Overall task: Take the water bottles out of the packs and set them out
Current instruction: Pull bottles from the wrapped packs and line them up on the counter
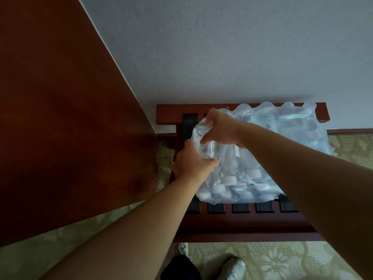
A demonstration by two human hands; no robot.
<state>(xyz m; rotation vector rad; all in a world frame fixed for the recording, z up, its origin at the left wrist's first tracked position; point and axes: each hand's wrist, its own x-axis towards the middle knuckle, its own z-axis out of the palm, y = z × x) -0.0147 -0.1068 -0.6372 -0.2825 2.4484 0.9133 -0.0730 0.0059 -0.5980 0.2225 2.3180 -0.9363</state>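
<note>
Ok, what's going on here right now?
A person is working at the left end of a shrink-wrapped pack of water bottles lying on a wooden rack. The left hand grips one bottle there, and the right hand seems to clutch the wrap just above it. The bottle is only partly out; none are set out in view.

I could not read the small print point(245, 185) on the pack point(286, 136); fingers of the left hand point(191, 161) were hidden behind the blurred bottle point(209, 149).

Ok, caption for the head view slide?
A bottle gripped by left hand and right hand at the wrapped pack on a wooden rack.
</note>
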